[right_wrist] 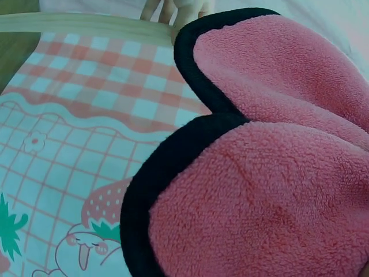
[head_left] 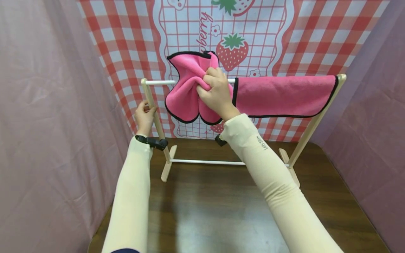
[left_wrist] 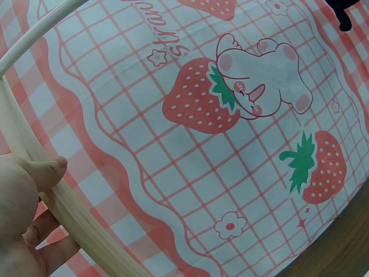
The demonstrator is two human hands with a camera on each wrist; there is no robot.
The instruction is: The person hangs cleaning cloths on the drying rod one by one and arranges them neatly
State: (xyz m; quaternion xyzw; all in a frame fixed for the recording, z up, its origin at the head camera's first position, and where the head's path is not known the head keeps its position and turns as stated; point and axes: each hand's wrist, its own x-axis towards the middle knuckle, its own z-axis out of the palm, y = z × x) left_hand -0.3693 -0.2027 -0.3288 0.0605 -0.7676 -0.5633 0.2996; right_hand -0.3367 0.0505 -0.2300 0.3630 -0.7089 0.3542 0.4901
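My right hand (head_left: 216, 89) grips a bunched pink towel (head_left: 185, 102) with black edging, held in front of the rack's white top rail (head_left: 159, 82). Folds of this towel (right_wrist: 259, 196) fill much of the right wrist view. At the rack's left side, my left hand (head_left: 145, 116) holds the wooden post (head_left: 157, 123) between thumb and fingers; in the left wrist view the thumb lies across the near face of the post (left_wrist: 75, 222). A second pink towel (head_left: 284, 95) with black edging hangs spread over the right part of the top rail.
The rack's feet (head_left: 169, 165) stand on a dark wooden table (head_left: 202, 203), joined by a low white rail (head_left: 207, 162). A strawberry-print checked cloth (head_left: 126, 42) hangs close behind. Pale pink curtains (head_left: 47, 123) border both sides.
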